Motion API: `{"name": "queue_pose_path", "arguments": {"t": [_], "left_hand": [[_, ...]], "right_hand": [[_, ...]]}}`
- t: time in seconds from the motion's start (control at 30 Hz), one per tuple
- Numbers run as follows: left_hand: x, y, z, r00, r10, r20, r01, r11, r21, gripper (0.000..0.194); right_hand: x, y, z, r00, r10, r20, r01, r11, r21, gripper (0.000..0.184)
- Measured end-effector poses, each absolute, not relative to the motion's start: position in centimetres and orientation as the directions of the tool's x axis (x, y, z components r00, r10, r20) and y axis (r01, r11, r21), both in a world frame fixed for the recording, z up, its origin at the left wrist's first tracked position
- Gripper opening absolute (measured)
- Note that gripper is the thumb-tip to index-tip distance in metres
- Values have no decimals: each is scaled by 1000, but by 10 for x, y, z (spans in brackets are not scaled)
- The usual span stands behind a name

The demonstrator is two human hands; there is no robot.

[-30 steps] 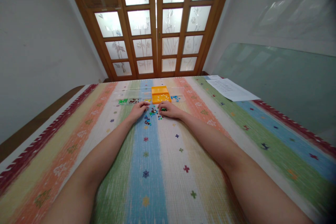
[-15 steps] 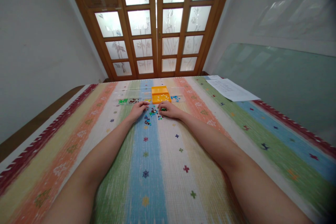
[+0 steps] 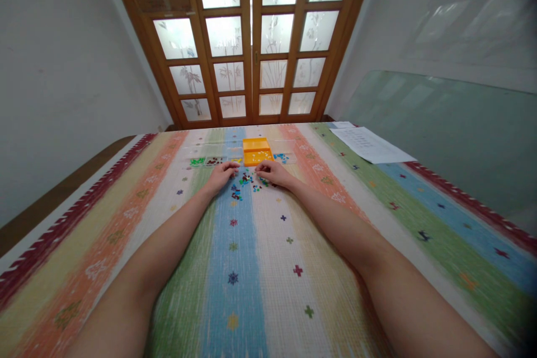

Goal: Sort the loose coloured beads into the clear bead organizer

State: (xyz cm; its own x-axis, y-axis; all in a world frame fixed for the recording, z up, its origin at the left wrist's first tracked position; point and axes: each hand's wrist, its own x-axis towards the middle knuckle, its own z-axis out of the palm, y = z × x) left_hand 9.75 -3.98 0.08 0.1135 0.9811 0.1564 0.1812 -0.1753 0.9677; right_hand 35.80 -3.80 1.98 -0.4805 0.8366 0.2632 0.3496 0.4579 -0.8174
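Note:
Small loose beads or bricks (image 3: 245,179) in blue, green, dark red and white lie scattered on the striped cloth between my hands. My left hand (image 3: 222,175) rests at the left side of the pile, its fingers bent and together; anything between the tips is too small to tell. On the right, my right hand (image 3: 273,172) hovers low over the pile's edge with thumb and fingers pinched, and green and dark pieces show beneath it. Just beyond stands an open orange box (image 3: 257,143) with white pieces inside its near part.
Left of the orange box, clear compartments hold green pieces (image 3: 197,161), dark red pieces (image 3: 215,161) and yellow pieces (image 3: 237,160). Blue pieces (image 3: 281,158) sit in a clear tray on its right. Printed paper sheets (image 3: 371,144) lie at the far right of the striped tablecloth (image 3: 235,302).
My right hand has shifted slightly to the right and lifted a little, uncovering more small pieces beneath it. The left hand has stayed nearly still.

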Motion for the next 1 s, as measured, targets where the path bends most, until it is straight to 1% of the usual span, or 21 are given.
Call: {"name": "queue_pose_path", "arguments": {"t": [0.17,0.37,0.5,0.6,0.7,0.8,0.9,1.0], "left_hand": [[97,-40,0,122,979,162,188,-183,965,32],[97,-40,0,120,980,161,198,-183,963,31],[98,-42,4,121,980,156,198,-177,964,31],[99,-45,7,117,981,153,204,-175,963,30],[101,-47,9,115,983,146,219,-169,961,30],[102,-48,11,109,983,150,218,-171,961,29],[102,-48,10,104,982,156,203,-175,963,29],[102,-47,8,108,982,155,206,-175,963,29]], "right_hand": [[358,-35,16,-483,826,292,363,492,-791,15],[360,-33,12,-367,897,248,417,396,-818,18],[360,-30,12,-301,892,338,454,446,-772,16],[361,-26,14,-212,885,414,523,460,-717,16],[367,-21,15,-71,895,441,586,395,-708,18],[374,-15,14,44,899,437,625,316,-714,19],[378,-11,12,89,899,428,658,269,-704,20],[378,-9,10,80,896,436,683,269,-679,21]]}}
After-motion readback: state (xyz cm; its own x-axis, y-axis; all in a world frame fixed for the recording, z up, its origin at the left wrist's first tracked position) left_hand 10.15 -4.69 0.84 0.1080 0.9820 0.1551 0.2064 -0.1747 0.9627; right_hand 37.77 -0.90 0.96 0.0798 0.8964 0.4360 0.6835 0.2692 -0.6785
